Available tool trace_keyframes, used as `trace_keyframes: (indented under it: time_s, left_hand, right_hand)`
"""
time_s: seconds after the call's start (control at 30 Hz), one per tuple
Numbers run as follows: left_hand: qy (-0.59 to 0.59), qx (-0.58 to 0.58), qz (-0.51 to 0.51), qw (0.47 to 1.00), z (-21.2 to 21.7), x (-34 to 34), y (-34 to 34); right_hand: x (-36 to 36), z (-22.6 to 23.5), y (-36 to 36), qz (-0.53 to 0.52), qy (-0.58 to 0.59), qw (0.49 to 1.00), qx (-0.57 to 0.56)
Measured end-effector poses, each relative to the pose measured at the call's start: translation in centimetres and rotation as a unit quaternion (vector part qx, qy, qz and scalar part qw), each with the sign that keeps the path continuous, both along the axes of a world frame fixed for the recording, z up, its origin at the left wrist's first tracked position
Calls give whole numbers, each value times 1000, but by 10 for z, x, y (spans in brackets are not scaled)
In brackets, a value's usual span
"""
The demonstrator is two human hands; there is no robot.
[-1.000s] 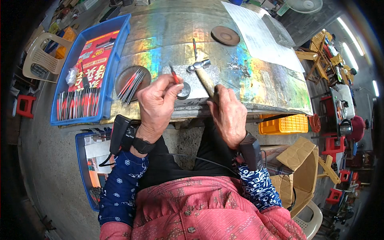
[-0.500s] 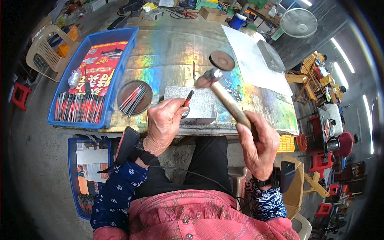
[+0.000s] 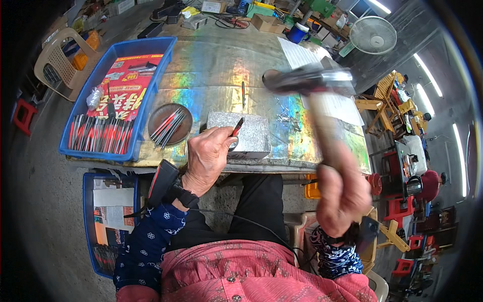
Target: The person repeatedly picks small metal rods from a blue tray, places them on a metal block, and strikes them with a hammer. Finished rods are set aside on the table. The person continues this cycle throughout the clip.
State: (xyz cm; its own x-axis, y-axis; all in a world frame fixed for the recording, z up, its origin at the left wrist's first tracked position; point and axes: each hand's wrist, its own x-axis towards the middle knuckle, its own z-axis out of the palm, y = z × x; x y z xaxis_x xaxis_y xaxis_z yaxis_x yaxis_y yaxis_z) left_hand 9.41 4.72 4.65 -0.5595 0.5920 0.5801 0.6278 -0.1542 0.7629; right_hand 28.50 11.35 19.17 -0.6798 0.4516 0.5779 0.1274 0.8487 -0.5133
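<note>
Your work surface point(image 3: 211, 65) spreads wide ahead of you, covered in shiny foil that throws rainbow reflections. On its left side sits a big blue tray point(image 3: 151, 55), holding a red printed sheet and a row of red-handled tools point(image 3: 98, 137) along its near edge. A second blue tray point(image 3: 90, 211) lies on the floor below, by your left knee. Right of the upper tray, a round brown dish point(image 3: 170, 123) carries more thin red and grey tools.

In front of you, at the near edge of the surface, rests a grey stone block point(image 3: 246, 132). Your right hand point(image 3: 342, 194) is raised well above the surface, fingers wrapped tight around the wooden handle of a hammer point(image 3: 314, 83); its dark head is blurred, up over the far side of the foil. Your left hand point(image 3: 209, 158) rests against the block's left end, fingers pinched together on a small red-handled tool point(image 3: 236, 127) that slants down onto the block's top. A thin loose tool point(image 3: 243, 94) lies on the foil just beyond the block.
</note>
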Motion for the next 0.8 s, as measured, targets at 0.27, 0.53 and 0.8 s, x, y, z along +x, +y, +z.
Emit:
trace_keyframes:
  time_s: [0.27, 0.53, 0.8]
  left_hand:
    - [5, -1, 6, 1000, -1, -1, 1]
    - [5, 2, 6, 1000, -1, -1, 0]
    - [15, 19, 5, 1000, -3, -1, 1]
  right_hand:
    - [-2, -5, 9, 14, -111, 993, -44]
    - [-3, 14, -2, 8, 81, 997, 2]
    - [2, -7, 6, -36, -108, 986, -121]
